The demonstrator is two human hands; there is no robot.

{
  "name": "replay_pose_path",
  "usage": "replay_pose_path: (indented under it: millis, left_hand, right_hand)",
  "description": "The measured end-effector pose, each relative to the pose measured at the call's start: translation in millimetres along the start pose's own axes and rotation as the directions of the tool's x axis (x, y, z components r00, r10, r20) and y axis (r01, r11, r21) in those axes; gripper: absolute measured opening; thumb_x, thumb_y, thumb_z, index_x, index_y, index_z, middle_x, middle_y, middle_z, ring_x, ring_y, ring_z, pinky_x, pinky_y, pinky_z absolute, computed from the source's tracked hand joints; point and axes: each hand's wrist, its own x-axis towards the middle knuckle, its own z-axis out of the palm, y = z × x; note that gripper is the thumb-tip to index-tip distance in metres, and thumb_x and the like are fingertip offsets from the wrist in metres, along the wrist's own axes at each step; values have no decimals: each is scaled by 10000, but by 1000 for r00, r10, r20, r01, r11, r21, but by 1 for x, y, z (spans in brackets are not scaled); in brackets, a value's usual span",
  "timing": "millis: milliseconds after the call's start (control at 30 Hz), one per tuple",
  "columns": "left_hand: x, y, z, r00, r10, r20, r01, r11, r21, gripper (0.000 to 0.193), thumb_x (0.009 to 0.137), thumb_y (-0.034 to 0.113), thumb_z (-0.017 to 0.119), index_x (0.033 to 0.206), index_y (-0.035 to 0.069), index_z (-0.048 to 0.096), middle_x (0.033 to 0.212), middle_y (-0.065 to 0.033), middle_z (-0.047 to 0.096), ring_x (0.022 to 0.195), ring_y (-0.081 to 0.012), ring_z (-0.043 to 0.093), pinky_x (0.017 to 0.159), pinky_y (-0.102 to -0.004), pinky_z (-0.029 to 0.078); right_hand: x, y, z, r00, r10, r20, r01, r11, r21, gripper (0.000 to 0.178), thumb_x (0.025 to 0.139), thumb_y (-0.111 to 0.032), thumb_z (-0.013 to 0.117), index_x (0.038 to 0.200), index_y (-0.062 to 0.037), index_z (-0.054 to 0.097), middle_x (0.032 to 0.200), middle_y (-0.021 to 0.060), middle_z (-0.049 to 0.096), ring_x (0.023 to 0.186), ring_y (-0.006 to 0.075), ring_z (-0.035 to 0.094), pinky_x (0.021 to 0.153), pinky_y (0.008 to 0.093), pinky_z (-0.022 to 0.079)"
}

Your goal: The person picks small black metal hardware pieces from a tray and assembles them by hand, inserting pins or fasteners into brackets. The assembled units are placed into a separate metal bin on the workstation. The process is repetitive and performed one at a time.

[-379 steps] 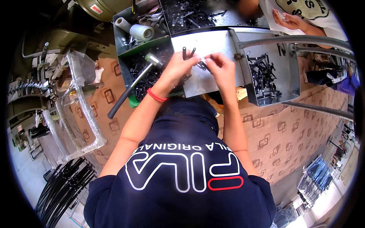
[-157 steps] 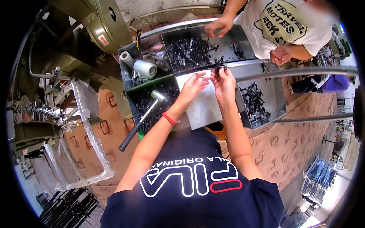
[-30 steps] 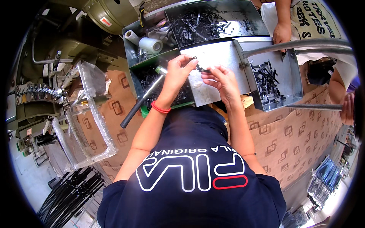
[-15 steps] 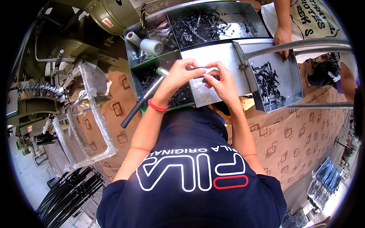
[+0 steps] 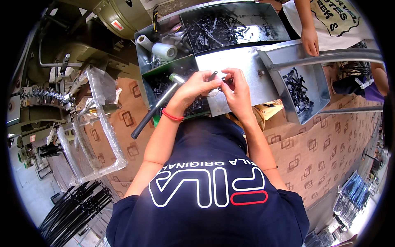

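Observation:
My left hand, with a red bracelet at the wrist, is closed on a small black metal part that sticks up past the thumb. Close beside it, my right hand pinches another small dark part, mostly hidden by the fingers. Both hands are held over a bare metal sheet. Left of them a hammer with a black grip lies across the edge of a green-rimmed bin of dark parts.
Behind stands a metal bin of black parts; left of it another holds plastic film rolls. On the right, a co-worker's hand rests at a tilted bin near grey bars. Machinery fills the left.
The right-hand bin has shifted right and tilted, and the co-worker's hand has moved to its far edge. In my left hand the black part has turned to point upward.

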Motion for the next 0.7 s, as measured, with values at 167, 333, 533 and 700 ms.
replay_pose_path:
  millis: [167, 333, 533, 700]
  left_hand:
    - [3, -6, -4, 997, -48, 60, 58, 980, -190, 220, 793, 293, 616, 738, 94, 539, 606, 70, 420, 491, -17, 300, 440, -175, 219]
    - [2, -6, -4, 998, -37, 55, 48, 975, -217, 220, 802, 269, 600, 705, 79, 543, 579, 61, 420, 476, -28, 304, 425, -189, 209]
    - [3, -7, 1, 999, -33, -18, 31, 991, -129, 187, 809, 190, 534, 670, 65, 531, 554, 43, 420, 452, -32, 320, 397, -193, 204]
    - [-1, -5, 0, 1000, -5, 14, 8, 968, -249, 101, 785, 153, 546, 778, 52, 537, 580, 49, 433, 451, -21, 337, 384, -177, 204]
  right_hand:
    - [-1, -5, 2, 990, -136, -24, 134, 990, -48, 343, 694, 100, 546, 1010, -19, 485, 912, 137, 452, 791, 250, 506, 668, 307, 439]
    - [-2, 0, 3, 975, -223, -24, 220, 971, -89, 344, 703, 106, 528, 1017, -28, 489, 930, 145, 446, 816, 277, 506, 671, 312, 442]
    - [-5, 0, 9, 962, -270, -38, 263, 957, -125, 328, 714, 98, 511, 1009, -42, 490, 932, 153, 441, 818, 302, 502, 664, 328, 440]
    - [-6, -1, 8, 951, -309, -22, 303, 943, -135, 305, 709, 100, 519, 983, -33, 498, 884, 147, 464, 808, 299, 503, 650, 339, 440]
